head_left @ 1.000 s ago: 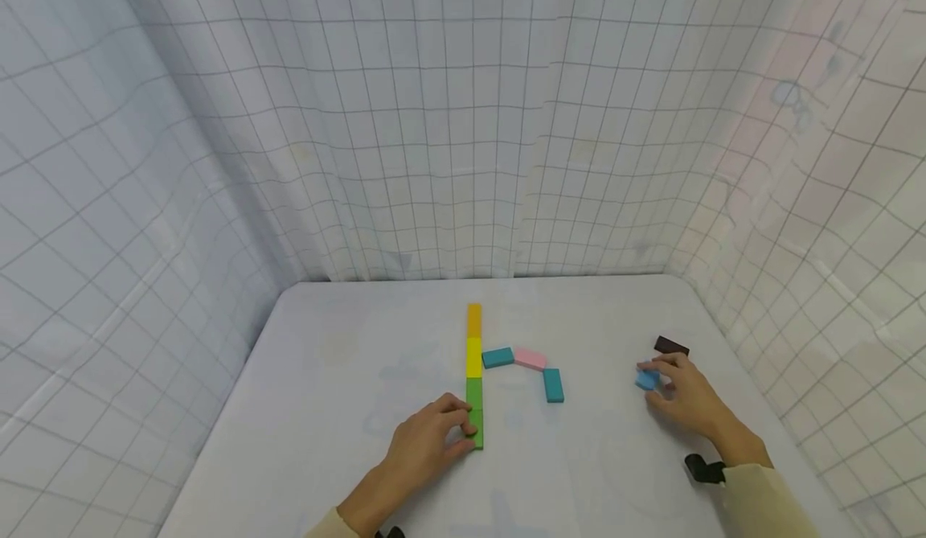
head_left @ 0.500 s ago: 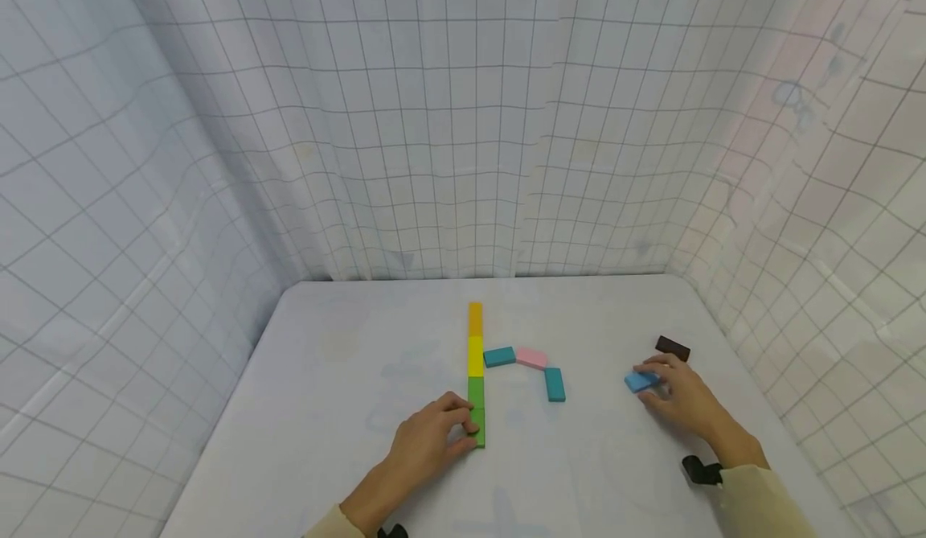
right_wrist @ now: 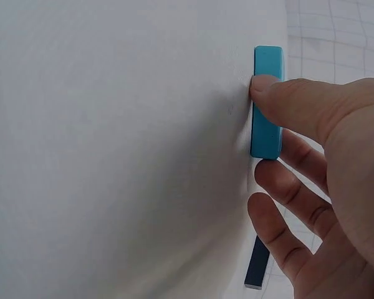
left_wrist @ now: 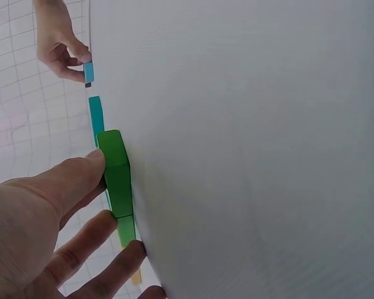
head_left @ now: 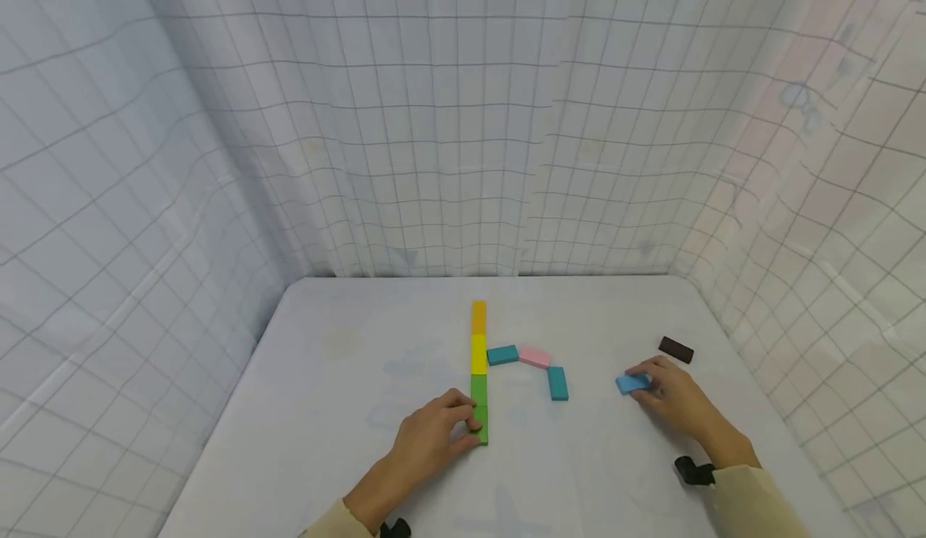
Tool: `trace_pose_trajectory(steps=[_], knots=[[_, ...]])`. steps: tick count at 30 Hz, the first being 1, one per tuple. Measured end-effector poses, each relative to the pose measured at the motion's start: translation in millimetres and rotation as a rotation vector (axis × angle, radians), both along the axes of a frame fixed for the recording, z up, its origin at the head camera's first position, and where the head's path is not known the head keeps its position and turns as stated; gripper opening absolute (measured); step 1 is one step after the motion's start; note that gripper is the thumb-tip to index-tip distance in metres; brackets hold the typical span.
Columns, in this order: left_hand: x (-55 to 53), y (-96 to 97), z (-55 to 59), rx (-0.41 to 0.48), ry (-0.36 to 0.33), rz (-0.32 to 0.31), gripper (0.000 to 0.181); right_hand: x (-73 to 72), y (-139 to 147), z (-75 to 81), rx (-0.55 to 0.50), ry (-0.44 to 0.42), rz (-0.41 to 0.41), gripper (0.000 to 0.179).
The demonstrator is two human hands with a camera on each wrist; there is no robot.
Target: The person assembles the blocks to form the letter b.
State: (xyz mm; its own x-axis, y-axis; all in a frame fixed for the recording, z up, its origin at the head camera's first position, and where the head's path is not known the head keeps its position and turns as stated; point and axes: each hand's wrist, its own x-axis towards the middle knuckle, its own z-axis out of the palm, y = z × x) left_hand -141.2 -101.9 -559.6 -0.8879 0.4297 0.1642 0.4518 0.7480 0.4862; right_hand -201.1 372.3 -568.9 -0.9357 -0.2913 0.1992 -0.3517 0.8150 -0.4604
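My right hand (head_left: 673, 393) pinches a light blue block (right_wrist: 267, 124) between thumb and fingers, low over the white table; the thumb lies across its long side in the right wrist view. My left hand (head_left: 434, 433) is at the near end of a straight line of blocks. Its thumb and index finger hold the nearest green block (left_wrist: 116, 180), whose left part they cover in the head view. Beyond it, another green block (head_left: 479, 389), a yellow block (head_left: 479, 354) and an orange block (head_left: 480, 317) continue the line end to end.
Right of the line, a teal block (head_left: 502, 355), a pink block (head_left: 534, 356) and a second teal block (head_left: 558, 383) form a bent row. A black block (head_left: 676, 350) lies behind my right hand. Gridded white curtains (head_left: 463, 120) surround the table (head_left: 347, 345).
My right hand has slid the light blue block left, away from the black block, which shows fully now. The left hand keeps its place at the green block; the view has shifted slightly.
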Motion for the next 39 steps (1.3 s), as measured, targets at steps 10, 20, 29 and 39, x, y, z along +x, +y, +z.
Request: trace_pose_trajectory(steps=[10, 20, 29, 39], knots=[[-3.9, -0.4, -0.8, -0.02, 0.003, -0.009, 0.016, 2.0, -14, 4.7, 0.012, -0.072, -0.018, 0.03], [-2.1, 1.6, 2.3, -0.026, 0.005, -0.004, 0.015, 2.4, -19, 7.0, 0.007, -0.011, -0.005, 0.03], [0.5, 1.8, 2.8, -0.012, 0.012, 0.004, 0.015, 3.8, -23, 12.9, 0.005, -0.009, 0.004, 0.029], [1.9, 2.9, 9.1, 0.0, 0.007, 0.004, 0.017, 2.4, -29, 11.1, 0.012, -0.018, 0.005, 0.03]])
